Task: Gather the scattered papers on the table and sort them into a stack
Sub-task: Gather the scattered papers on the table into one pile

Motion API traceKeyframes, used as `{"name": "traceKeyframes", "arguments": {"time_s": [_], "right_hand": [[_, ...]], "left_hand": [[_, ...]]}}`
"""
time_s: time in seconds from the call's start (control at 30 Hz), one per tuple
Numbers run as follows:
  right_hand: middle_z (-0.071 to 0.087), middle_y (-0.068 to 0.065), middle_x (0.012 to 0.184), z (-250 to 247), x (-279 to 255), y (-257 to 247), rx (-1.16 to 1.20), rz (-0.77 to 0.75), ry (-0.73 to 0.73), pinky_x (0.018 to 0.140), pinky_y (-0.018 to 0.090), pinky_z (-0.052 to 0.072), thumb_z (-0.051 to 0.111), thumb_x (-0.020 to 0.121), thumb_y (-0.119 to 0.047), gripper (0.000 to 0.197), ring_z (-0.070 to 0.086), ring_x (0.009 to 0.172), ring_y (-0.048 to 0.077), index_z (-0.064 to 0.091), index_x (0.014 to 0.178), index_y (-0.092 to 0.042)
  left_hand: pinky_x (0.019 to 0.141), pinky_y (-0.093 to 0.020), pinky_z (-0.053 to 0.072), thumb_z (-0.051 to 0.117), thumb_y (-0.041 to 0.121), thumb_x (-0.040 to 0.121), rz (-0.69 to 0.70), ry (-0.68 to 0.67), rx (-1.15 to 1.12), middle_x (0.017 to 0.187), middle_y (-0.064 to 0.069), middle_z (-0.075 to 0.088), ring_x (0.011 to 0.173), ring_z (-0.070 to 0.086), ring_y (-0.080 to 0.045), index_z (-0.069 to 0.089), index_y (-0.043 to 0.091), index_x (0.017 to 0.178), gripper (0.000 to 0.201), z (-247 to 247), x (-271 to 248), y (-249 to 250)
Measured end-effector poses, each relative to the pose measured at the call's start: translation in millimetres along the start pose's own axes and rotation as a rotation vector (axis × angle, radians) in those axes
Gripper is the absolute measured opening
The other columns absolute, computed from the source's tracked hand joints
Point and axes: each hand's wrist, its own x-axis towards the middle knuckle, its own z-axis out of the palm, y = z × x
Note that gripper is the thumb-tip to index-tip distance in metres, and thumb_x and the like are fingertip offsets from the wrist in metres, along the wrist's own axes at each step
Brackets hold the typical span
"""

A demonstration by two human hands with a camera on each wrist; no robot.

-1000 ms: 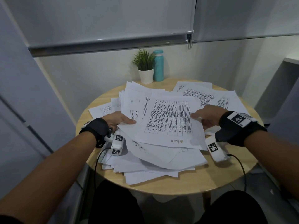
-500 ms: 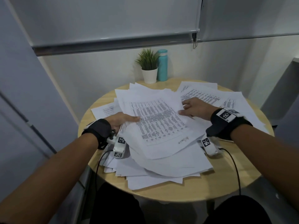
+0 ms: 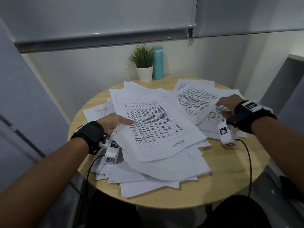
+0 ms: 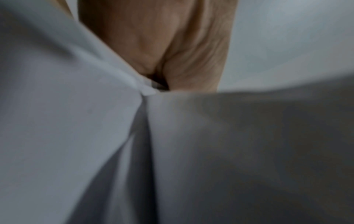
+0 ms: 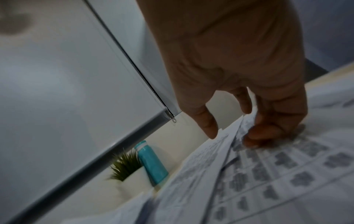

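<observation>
The white pot [image 3: 144, 73] held a spiky green plant [image 3: 142, 56]. A capped teal bottle [image 3: 158, 63] stood just to the right of the pot; I could not see what was in it.

On my side of the pot, the big pile [image 3: 156, 162] of papers lay fanned and uneven. Its top sheet was a printed grid with "Admin" handwritten at the near end. My left hand [image 3: 113, 121], nearer me and left of the pot, gripped the pile's left edge, thumb flat on the top sheet. The fingers were hidden beneath, and the left wrist view gave only palm and blurred paper.

Right of the pot and nearer me lay a smaller spread of printed sheets [image 3: 195, 99]. My right hand [image 3: 228, 102] sat at their right edge, one finger stretched down to the paper and the others curled round a lifted sheet edge.

The pot stood at the far edge of a round, pale wooden table [image 3: 230, 170]. Behind the pot was a white wall, and above it a grey roller blind [image 3: 98, 18].
</observation>
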Motion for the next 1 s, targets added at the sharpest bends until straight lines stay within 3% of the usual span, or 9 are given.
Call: {"name": "traceKeyframes", "arguments": {"time_s": [0.07, 0.23, 0.43, 0.6, 0.7, 0.8, 0.87, 0.93, 1.0], "right_hand": [[0.06, 0.021, 0.123, 1, 3, -7, 0.107, -0.009, 0.033, 0.077, 0.027, 0.055, 0.072, 0.084, -0.012, 0.058, 0.057, 0.117, 0.035, 0.051, 0.137, -0.005], [0.047, 0.017, 0.133, 7, 2, -16, 0.064, 0.046, 0.041, 0.097, 0.04, 0.045, 0.083, 0.069, -0.039, 0.073, 0.051, 0.121, 0.039, 0.052, 0.133, -0.025], [0.055, 0.006, 0.074, 11, 20, -50, 0.762, 0.249, 0.11, 0.054, 0.022, 0.046, 0.07, 0.084, -0.018, 0.015, 0.056, 0.066, 0.019, 0.057, 0.087, -0.011], [0.059, 0.009, 0.08, 21, 30, -56, 0.853, 0.281, 0.159, 0.073, 0.033, 0.052, 0.071, 0.083, -0.017, 0.022, 0.059, 0.081, 0.027, 0.053, 0.073, -0.012], [0.056, 0.01, 0.085, 14, 28, -63, 0.986, 0.194, 0.364, 0.066, 0.032, 0.05, 0.068, 0.084, -0.017, 0.019, 0.06, 0.085, 0.03, 0.052, 0.089, -0.008], [0.041, -0.009, 0.061, -25, -2, -79, 1.121, -0.098, 0.597, 0.052, 0.021, 0.031, 0.06, 0.088, -0.013, 0.028, 0.04, 0.057, 0.01, 0.048, 0.065, -0.023], [0.044, -0.015, 0.057, -61, -30, -93, 1.223, -0.319, 0.612, 0.053, 0.02, 0.033, 0.06, 0.09, -0.01, 0.032, 0.037, 0.054, 0.003, 0.051, 0.064, -0.027], [0.061, -0.009, 0.073, -92, -55, -103, 1.315, -0.469, 0.599, 0.062, 0.021, 0.049, 0.06, 0.093, -0.007, 0.018, 0.056, 0.065, 0.004, 0.063, 0.079, -0.018], [0.071, 0.001, 0.103, -117, -76, -111, 1.414, -0.539, 0.581, 0.086, 0.022, 0.055, 0.06, 0.095, -0.009, 0.01, 0.07, 0.091, 0.009, 0.066, 0.103, -0.007]], "left_hand": [[0.113, -0.047, 0.039, 0.103, 0.034, 0.031, 0.0, 0.014, 0.004, 0.124, -0.007, 0.07, 0.119, 0.063, -0.027, 0.069, 0.007, 0.122, 0.101, -1, 1, -1], [0.113, -0.047, 0.039, 0.103, 0.033, 0.036, -0.004, 0.018, -0.002, 0.125, -0.007, 0.07, 0.12, 0.064, -0.028, 0.069, 0.007, 0.123, 0.096, -4, 3, -3], [0.111, -0.052, 0.042, 0.103, 0.026, 0.038, -0.024, -0.005, -0.035, 0.125, -0.014, 0.069, 0.116, 0.065, -0.033, 0.068, 0.004, 0.123, 0.095, -1, -3, 0], [0.109, -0.053, 0.043, 0.101, 0.022, 0.044, -0.019, -0.001, -0.042, 0.125, -0.014, 0.069, 0.116, 0.066, -0.034, 0.067, 0.004, 0.124, 0.089, 2, -7, 3], [0.109, -0.052, 0.044, 0.102, 0.027, 0.041, -0.008, 0.006, -0.018, 0.125, -0.013, 0.069, 0.116, 0.066, -0.033, 0.068, 0.006, 0.124, 0.093, 3, -7, 2], [0.108, -0.05, 0.045, 0.102, 0.028, 0.037, 0.007, 0.004, -0.027, 0.124, -0.012, 0.07, 0.115, 0.067, -0.032, 0.068, 0.006, 0.123, 0.095, 4, -6, 2], [0.108, -0.049, 0.045, 0.102, 0.029, 0.037, 0.012, 0.004, -0.019, 0.123, -0.011, 0.07, 0.114, 0.067, -0.031, 0.069, 0.006, 0.122, 0.094, 5, -9, 2], [0.109, -0.048, 0.045, 0.102, 0.03, 0.038, 0.018, 0.007, -0.012, 0.122, -0.009, 0.071, 0.114, 0.067, -0.029, 0.071, 0.008, 0.121, 0.092, 6, -9, 3], [0.109, -0.047, 0.044, 0.102, 0.033, 0.04, 0.019, 0.024, 0.001, 0.123, -0.007, 0.071, 0.114, 0.067, -0.028, 0.071, 0.009, 0.121, 0.09, 5, -9, 3]]}}
